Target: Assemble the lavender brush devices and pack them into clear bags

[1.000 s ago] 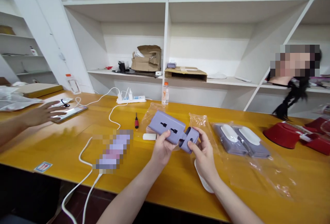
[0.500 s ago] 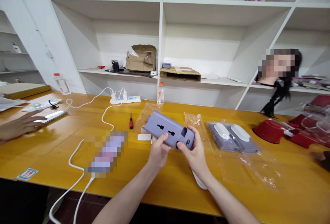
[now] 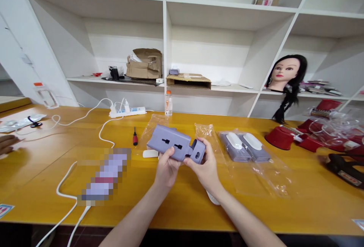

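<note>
A purple plastic case [image 3: 170, 141] with two black keyhole slots is held tilted above the table. My left hand [image 3: 167, 165] grips its lower edge, thumb on the face near a slot. My right hand [image 3: 206, 163] pinches the right end, beside a round cutout and a small dark oval. Under my right wrist, a white oval piece [image 3: 213, 197] is partly hidden. Behind the case lie clear plastic bags and a white piece [image 3: 150, 153]. To the right, two purple units with white oval tops [image 3: 247, 146] lie on plastic wrap.
Left of my hands are a cabled phone [image 3: 105, 175], a red screwdriver [image 3: 135, 137] and a power strip [image 3: 127, 112]. A bottle [image 3: 168, 103] stands by the shelves. Red parts [image 3: 280, 137] lie right. Another person's hand [image 3: 7, 143] is at far left.
The view has shifted right, showing more red parts and a black tool. My hands still hold the case, now turned slightly. The other person's hand is nearer the left edge.
</note>
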### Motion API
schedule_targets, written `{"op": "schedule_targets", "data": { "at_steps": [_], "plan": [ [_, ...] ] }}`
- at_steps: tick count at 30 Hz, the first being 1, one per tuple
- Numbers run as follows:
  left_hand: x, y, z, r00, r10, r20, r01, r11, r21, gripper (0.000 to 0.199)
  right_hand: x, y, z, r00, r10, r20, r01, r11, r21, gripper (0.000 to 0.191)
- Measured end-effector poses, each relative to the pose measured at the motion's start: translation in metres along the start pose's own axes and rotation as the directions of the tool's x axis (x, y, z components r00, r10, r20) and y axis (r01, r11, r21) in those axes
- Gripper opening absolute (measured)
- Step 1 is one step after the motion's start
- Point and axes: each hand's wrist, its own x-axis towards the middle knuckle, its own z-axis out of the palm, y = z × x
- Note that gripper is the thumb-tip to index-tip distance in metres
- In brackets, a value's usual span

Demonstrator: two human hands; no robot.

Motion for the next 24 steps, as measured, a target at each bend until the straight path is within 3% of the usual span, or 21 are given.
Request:
{"op": "schedule_targets", "data": {
  "at_steps": [6, 16, 24],
  "plan": [
    [0.001, 0.000, -0.002, 1.000, 0.014, 0.001, -0.014, 1.000, 0.018, 0.050, 0.000, 0.005, -0.002, 0.999, -0.048, 0.019, 0.049, 0.996, -0.076, 0.062],
    [0.003, -0.004, -0.004, 1.000, 0.010, 0.013, -0.010, 1.000, 0.009, 0.050, 0.003, 0.012, -0.003, 0.998, -0.056, 0.023, 0.057, 0.997, -0.060, 0.061],
    [0.002, -0.005, -0.004, 0.999, 0.035, 0.009, -0.035, 0.999, 0.035, 0.062, 0.003, 0.012, -0.004, 0.993, -0.107, 0.046, 0.113, 0.980, -0.162, 0.061]
  ]
}}
